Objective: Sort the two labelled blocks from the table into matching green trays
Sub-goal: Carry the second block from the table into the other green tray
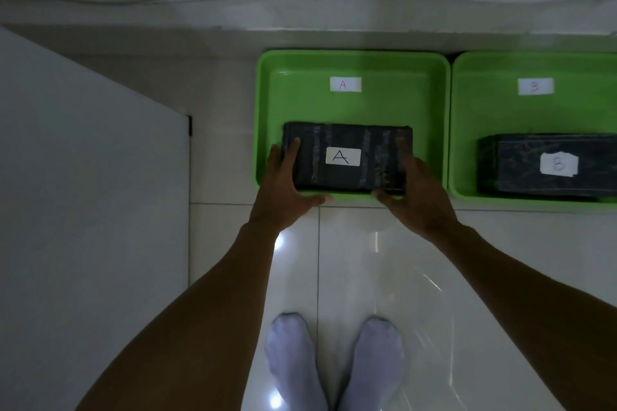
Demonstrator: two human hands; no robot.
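Block A (347, 157) sits low in tray A (350, 67), toward its near wall. Both hands, left (283, 190) and right (417, 193), clasp its ends, fingers (293, 150) wrapped on top. Judged: settle it flat, then release. Block B (547, 163) lies in tray B (534, 60), right of tray A.

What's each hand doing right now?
Left hand: gripping the left end of block A.
Right hand: gripping its right end, over tray A.
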